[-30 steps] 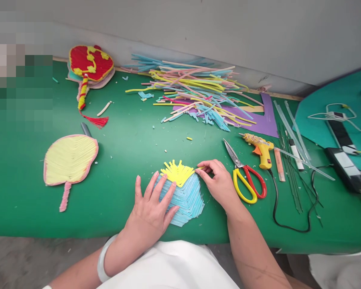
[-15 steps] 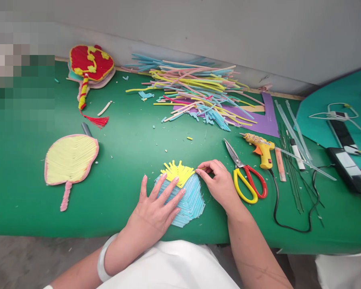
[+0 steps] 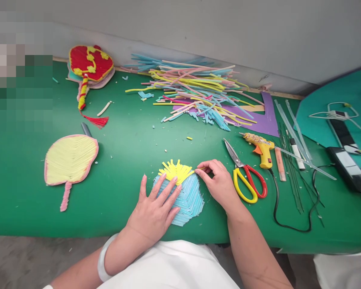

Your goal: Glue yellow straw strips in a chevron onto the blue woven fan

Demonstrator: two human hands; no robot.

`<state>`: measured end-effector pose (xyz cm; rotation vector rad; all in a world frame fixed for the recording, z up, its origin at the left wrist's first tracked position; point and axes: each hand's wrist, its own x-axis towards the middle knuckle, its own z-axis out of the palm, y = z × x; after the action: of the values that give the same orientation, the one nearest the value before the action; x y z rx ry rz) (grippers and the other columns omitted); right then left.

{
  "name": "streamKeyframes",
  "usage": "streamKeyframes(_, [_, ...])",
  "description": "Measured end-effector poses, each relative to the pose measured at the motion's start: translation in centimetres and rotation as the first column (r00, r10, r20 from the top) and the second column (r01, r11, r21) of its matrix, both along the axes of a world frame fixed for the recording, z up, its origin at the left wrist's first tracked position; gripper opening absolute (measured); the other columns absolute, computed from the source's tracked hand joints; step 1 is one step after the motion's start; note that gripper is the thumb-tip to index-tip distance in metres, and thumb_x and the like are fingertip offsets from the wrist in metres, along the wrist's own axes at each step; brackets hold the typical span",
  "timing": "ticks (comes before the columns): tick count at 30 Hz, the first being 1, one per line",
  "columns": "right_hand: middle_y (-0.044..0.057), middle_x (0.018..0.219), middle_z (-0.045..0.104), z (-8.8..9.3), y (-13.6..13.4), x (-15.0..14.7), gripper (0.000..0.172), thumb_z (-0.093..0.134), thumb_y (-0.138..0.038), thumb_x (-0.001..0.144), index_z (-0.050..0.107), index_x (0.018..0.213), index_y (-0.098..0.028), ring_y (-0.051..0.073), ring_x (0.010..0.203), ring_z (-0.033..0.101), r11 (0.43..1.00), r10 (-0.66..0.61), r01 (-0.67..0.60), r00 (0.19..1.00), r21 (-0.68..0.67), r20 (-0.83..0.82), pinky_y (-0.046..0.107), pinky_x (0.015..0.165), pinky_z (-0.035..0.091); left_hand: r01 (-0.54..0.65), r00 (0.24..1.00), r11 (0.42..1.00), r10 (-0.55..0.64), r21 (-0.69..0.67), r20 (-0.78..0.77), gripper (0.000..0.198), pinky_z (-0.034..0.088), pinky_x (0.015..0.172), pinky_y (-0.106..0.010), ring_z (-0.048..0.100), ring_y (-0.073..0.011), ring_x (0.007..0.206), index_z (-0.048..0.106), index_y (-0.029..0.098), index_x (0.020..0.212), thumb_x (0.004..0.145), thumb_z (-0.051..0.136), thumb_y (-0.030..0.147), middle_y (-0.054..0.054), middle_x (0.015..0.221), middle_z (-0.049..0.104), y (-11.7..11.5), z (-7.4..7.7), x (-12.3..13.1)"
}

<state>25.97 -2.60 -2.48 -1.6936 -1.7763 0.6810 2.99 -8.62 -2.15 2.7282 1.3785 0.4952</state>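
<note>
My left hand (image 3: 156,208) lies flat, fingers spread, over a blue fan-shaped panel (image 3: 189,200) made of fuzzy strips in a chevron pattern. Yellow pipe cleaner pieces (image 3: 175,170) radiate across the panel's upper part, partly under my left fingertips. At the panel's upper right edge, my right hand (image 3: 216,182) pinches the end of a yellow pipe cleaner (image 3: 195,171) between thumb and forefinger. Scissors (image 3: 243,172) with one yellow and one red handle rest just right of that hand.
A yellow glue gun (image 3: 260,148) with its black cord lies at right, near thin green wires (image 3: 293,184). Behind is a heap of coloured pipe cleaners (image 3: 192,84) on purple sheet. A pale yellow fan (image 3: 72,158) and a red fan (image 3: 90,62) lie at left.
The blue panel with its yellow pieces has shifted slightly left and up, away from my right fingertips. More of the pinched yellow pipe cleaner shows. Both hands stay nearly in place.
</note>
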Motion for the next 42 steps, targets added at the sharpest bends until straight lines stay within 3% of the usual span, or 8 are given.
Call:
streamKeyframes(30, [0.004,0.086,0.065,0.1,0.0,0.0,0.010,0.063,-0.033,0.089,0.067,0.091,-0.024,0.022,0.083,0.060,1.000,0.015,-0.015,1.000,0.017,-0.003,0.039,0.080,0.048,0.021,1.000,1.000,-0.021,-0.008,-0.002,0.044,-0.005,0.122,-0.060,0.044,-0.0280,0.138,0.055,0.019,0.138,0.101,0.046,0.041,-0.003,0.149,0.049,0.1,0.1,0.1])
streamKeyframes(37, [0.004,0.087,0.064,0.0,0.0,0.1,0.021,0.062,-0.036,0.090,0.067,0.108,-0.025,0.022,0.084,0.058,0.999,0.020,-0.020,1.000,0.026,-0.015,0.039,0.081,0.049,0.009,1.000,1.000,-0.009,-0.025,0.014,0.041,-0.001,0.121,-0.062,0.045,-0.0276,0.138,0.057,0.023,0.135,0.100,0.046,0.040,-0.006,0.145,0.054,0.1,0.2,0.0])
streamKeyframes(39, [0.005,0.091,0.062,0.2,-0.1,0.0,0.026,0.062,-0.035,0.090,0.066,0.114,-0.026,0.022,0.087,0.058,0.998,-0.005,0.006,1.000,0.058,-0.009,0.039,0.080,0.050,0.014,1.000,1.000,-0.014,-0.027,0.026,0.040,-0.001,0.121,-0.061,0.045,-0.0274,0.137,0.057,0.023,0.136,0.100,0.047,0.039,-0.006,0.145,0.054,0.1,0.2,0.0])
streamKeyframes(42, [0.007,0.102,0.061,0.9,-0.5,-0.3,0.026,0.062,-0.035,0.092,0.065,0.116,-0.028,0.025,0.097,0.059,0.977,-0.046,0.034,0.997,0.210,0.055,0.042,0.085,0.049,0.022,0.999,1.000,-0.022,-0.020,0.026,0.040,-0.001,0.121,-0.063,0.046,-0.0282,0.137,0.056,0.024,0.136,0.100,0.046,0.039,-0.006,0.146,0.054,0.1,0.2,0.0])
